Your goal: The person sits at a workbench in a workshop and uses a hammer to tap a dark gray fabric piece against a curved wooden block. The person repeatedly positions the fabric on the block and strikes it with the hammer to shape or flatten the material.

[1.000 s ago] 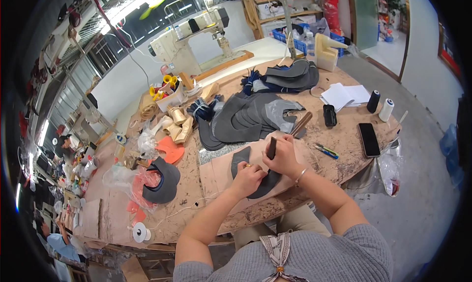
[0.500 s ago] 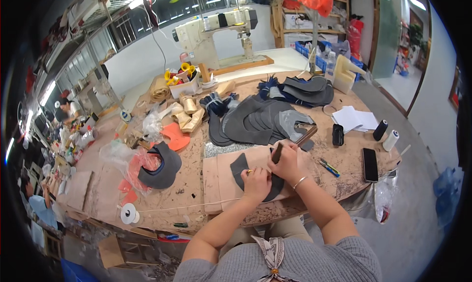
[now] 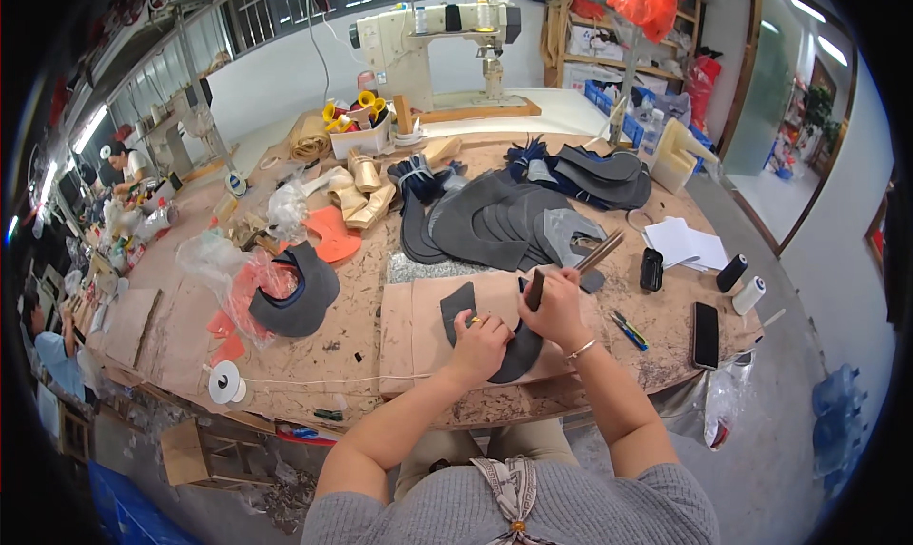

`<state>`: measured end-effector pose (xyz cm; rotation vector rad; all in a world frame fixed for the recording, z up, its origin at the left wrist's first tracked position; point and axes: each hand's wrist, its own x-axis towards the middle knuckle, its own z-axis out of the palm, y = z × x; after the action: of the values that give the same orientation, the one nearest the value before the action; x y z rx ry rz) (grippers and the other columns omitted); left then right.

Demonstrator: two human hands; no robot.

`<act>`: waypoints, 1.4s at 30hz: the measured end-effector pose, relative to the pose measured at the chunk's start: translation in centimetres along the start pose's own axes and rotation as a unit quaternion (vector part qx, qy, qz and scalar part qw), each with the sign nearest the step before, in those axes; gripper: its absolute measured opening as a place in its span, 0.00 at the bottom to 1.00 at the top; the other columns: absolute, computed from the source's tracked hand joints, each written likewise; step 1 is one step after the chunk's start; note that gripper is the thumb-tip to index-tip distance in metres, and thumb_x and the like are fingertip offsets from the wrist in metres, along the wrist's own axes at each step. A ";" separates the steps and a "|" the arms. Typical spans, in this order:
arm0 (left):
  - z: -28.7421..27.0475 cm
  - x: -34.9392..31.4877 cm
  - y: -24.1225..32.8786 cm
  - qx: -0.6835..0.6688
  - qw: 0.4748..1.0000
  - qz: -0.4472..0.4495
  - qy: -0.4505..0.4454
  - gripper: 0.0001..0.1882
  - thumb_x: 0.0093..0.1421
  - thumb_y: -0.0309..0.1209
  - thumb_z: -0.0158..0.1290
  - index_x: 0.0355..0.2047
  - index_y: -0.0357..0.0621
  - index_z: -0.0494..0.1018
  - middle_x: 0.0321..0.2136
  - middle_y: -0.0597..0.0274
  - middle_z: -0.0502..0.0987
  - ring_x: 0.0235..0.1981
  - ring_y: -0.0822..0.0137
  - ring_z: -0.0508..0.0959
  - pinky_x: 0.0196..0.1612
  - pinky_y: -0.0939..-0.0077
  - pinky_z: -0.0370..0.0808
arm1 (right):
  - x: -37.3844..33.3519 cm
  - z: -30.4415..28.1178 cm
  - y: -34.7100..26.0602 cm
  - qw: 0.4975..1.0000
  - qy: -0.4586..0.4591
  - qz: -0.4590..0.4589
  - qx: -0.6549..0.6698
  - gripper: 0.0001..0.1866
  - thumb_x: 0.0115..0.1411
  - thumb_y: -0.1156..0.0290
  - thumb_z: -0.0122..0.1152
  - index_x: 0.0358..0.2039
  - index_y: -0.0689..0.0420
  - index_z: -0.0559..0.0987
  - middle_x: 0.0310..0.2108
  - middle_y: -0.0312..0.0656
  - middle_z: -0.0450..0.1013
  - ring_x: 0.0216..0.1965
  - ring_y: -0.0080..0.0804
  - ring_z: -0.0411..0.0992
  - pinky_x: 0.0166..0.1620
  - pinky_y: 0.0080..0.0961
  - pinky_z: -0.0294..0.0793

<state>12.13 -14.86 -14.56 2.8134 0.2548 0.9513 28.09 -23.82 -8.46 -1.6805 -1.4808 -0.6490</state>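
curved piece: dark grey, flat on the pale board upon the table; its pointed end shows left of the left hand, its rounded end below both hands.
left hand: fingers bent, resting on the piece; cannot tell whether it pinches.
right hand: closed around a dark upright tool.
brown strips: just beyond the right fingers; cannot tell if held.
change: left hand now sits slightly farther from the right.
reading: probably a small re-steadying, same step continuing.
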 end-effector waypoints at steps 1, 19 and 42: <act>0.2 0.0 0.0 0.003 1.000 -0.002 0.002 0.02 0.55 0.27 0.57 0.30 0.50 0.77 0.33 0.67 0.76 0.45 0.64 0.76 0.57 0.49 0.55 | 0.6 -0.5 -0.5 0.998 0.045 -0.020 -0.029 0.09 0.47 0.71 0.67 0.19 0.54 0.73 0.20 0.37 0.71 0.28 0.37 0.72 0.43 0.37 0.62; -0.7 -0.7 -0.9 -0.062 0.997 -0.052 -0.016 0.02 0.56 0.28 0.56 0.31 0.49 0.76 0.35 0.64 0.75 0.46 0.62 0.74 0.55 0.52 0.58 | -1.0 1.3 -0.7 0.997 0.041 0.057 0.027 0.10 0.45 0.70 0.70 0.19 0.51 0.74 0.21 0.32 0.72 0.28 0.35 0.71 0.45 0.35 0.61; -4.9 -7.1 0.8 0.000 0.997 -0.068 -0.026 0.08 0.57 0.27 0.57 0.33 0.41 0.69 0.34 0.52 0.73 0.37 0.49 0.73 0.42 0.56 0.70 | -2.5 1.3 -0.3 0.991 0.064 0.115 -0.012 0.08 0.46 0.67 0.67 0.24 0.52 0.76 0.21 0.34 0.71 0.29 0.33 0.71 0.45 0.37 0.60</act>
<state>3.63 -16.69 -14.73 2.7737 0.4342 0.8479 27.17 -24.18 -11.15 -1.7609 -1.1735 -0.6372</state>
